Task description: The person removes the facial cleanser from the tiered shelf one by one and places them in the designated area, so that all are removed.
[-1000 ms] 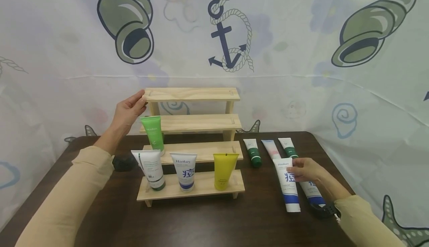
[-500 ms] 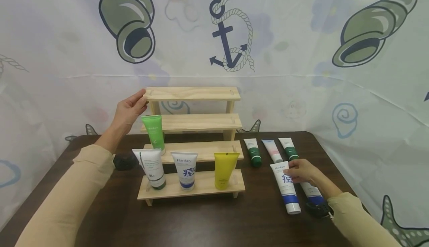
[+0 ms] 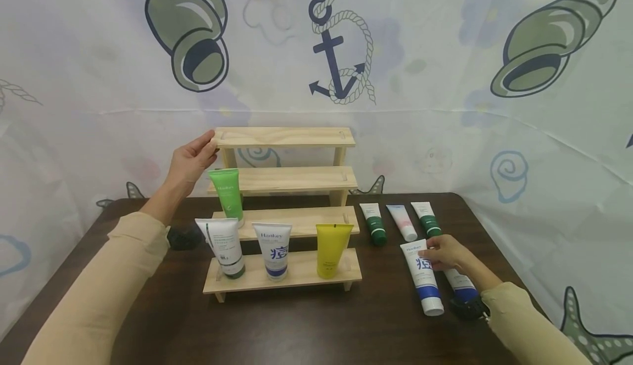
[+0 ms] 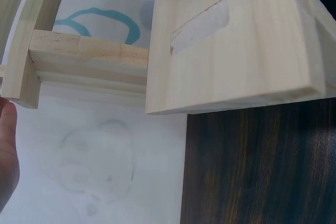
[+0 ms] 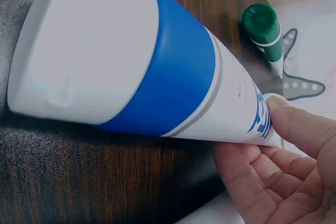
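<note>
Pinches a blue-banded white tube [image 3: 424, 280] between thumb and fingers of the right hand [image 3: 451, 255], over the dark table [image 3: 296, 326], right of the wooden stand [image 3: 304, 266], with cap toward the near side; grips the top shelf [image 3: 284, 136] at its left end with thumb and fingertips of the left hand [image 3: 193, 158], above the bright green tube [image 3: 227, 190].

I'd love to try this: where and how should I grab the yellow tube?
Likely pinch the yellow tube by its flat top end, coming from the right: that end points up, and the bottom shelf holds no tube on that side.
</note>
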`<state>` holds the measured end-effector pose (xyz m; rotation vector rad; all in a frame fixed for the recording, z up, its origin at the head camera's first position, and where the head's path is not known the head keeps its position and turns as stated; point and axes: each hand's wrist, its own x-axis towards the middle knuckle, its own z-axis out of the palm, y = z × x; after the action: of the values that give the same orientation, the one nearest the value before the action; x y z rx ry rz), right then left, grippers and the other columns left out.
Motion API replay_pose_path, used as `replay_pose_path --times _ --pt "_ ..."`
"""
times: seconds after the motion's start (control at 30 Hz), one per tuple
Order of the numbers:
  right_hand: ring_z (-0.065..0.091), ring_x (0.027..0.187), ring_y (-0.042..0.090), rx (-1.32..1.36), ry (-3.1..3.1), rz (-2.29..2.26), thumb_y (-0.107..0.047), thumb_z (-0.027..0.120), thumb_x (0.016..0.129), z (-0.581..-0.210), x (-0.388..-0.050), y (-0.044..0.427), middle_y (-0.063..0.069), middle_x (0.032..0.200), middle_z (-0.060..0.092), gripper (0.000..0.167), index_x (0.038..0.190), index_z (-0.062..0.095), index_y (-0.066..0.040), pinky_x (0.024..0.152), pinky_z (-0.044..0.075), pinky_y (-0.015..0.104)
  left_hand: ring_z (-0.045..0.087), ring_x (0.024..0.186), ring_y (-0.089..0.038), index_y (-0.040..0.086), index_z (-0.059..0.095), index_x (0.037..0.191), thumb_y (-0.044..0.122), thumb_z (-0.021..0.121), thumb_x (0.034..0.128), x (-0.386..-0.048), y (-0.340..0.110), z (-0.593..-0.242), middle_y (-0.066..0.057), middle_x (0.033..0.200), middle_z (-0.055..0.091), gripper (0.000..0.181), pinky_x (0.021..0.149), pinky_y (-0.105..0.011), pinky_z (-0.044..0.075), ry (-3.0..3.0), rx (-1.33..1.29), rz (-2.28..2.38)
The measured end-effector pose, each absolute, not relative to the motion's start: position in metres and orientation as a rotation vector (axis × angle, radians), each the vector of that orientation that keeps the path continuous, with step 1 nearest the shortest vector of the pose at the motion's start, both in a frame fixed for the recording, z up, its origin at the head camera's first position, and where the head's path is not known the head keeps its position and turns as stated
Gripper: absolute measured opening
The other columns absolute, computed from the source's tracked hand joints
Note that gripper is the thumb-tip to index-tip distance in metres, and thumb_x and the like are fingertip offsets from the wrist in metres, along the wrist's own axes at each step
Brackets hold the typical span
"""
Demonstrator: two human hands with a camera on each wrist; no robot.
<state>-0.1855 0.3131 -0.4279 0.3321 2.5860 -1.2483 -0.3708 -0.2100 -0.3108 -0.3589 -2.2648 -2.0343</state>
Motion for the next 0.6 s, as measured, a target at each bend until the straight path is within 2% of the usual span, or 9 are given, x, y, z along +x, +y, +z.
replay_pose_path --times 0.6 --pt "0.065 0.074 0.019 0.371 2.665 -1.147 -0.006 0.065 0.087 -0.4279 -0.1860 0.3098 0.018 0.087 0.062 0.039 0.114 0.051 0.019 0.070 0.061 0.037 0.035 0.136 -0.026 0.013 0.031 0.147 0.033 0.052 0.0941 -0.3708 -0.2101 -0.3103 -0.011 0.152 0.030 0.060 0.105 -0.026 0.038 -2.304 -0.345 -1.986"
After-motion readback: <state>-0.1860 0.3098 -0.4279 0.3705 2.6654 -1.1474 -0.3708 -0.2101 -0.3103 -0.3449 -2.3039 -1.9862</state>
